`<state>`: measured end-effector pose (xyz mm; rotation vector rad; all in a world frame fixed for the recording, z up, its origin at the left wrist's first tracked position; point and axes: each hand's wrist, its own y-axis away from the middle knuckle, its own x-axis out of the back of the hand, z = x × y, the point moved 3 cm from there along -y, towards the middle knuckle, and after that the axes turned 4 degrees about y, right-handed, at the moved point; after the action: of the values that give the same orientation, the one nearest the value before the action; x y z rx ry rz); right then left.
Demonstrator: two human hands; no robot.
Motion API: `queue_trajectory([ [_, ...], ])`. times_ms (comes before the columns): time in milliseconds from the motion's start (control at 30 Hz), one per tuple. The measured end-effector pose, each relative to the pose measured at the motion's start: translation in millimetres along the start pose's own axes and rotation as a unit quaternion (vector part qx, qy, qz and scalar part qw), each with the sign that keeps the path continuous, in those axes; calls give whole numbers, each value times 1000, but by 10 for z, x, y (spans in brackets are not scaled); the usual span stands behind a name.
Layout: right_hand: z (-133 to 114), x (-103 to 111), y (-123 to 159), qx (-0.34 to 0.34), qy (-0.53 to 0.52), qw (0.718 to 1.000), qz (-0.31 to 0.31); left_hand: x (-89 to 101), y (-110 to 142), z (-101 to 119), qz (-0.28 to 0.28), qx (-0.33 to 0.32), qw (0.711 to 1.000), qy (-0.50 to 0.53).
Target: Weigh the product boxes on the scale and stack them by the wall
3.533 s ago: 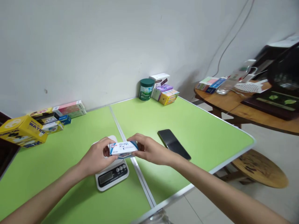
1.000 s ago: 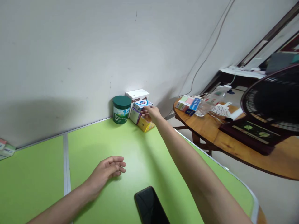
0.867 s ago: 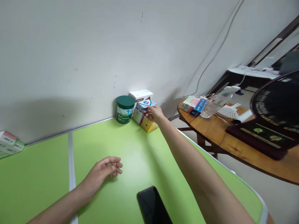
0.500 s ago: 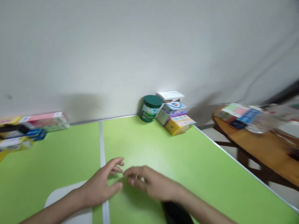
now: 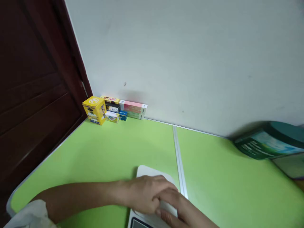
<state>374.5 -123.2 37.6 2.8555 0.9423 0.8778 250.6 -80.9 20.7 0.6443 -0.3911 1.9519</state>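
Both hands low in view, meeting over a white digital scale [image 5: 152,171] on the green folding table [image 5: 106,152]. Left hand [image 5: 144,193], its forearm crossing from a pale sleeve [image 5: 34,212], lies over the scale's platform, fingers extended and partly covered by the other hand. Right hand [image 5: 184,205] comes in from the lower right, fingers bent across the left, thumb below; cannot tell whether either grasps anything between them. Scale sits just left of the white seam strip [image 5: 180,161]; its dark-framed display [image 5: 140,224] is cut off by the bottom edge. Far left corner, by the dark red-brown door [image 5: 35,63]: yellow carton lettered WATER [image 5: 95,110], beside it a small white-and-yellow box [image 5: 112,117] and a small blue box [image 5: 123,115]; behind these, a black box [image 5: 112,107], a low yellow box [image 5: 110,99] and a long pink-and-green box [image 5: 133,109] near the wall [image 5: 190,63]. Far right, blurred: green lidded tub [image 5: 270,139], a partly visible carton [image 5: 289,164] adjoining.
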Motion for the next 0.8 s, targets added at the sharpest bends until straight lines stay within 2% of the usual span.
queue_trajectory([
  [67,43,37,-415,-1,12,1000,8,253,149,-338,90,32,995,-27],
  [167,171,146,-1158,-13,38,997,66,722,348,-877,208,108,964,-125],
  [300,219,209,-2180,-14,135,980,146,1380,473,-1464,290,209,897,-261],
  [400,136,187,-2773,-18,229,951,205,1708,434,-1786,322,246,854,-327],
  [500,86,156,-3143,-37,269,929,250,1774,367,-2050,329,265,830,-365],
  [600,106,132,-3334,-53,271,922,272,1665,363,-2201,340,269,814,-387],
  [700,146,116,-3389,-45,251,926,278,1567,435,-2196,358,254,810,-389],
  [800,176,134,-3254,-22,230,933,275,1583,547,-2068,374,225,819,-372],
])
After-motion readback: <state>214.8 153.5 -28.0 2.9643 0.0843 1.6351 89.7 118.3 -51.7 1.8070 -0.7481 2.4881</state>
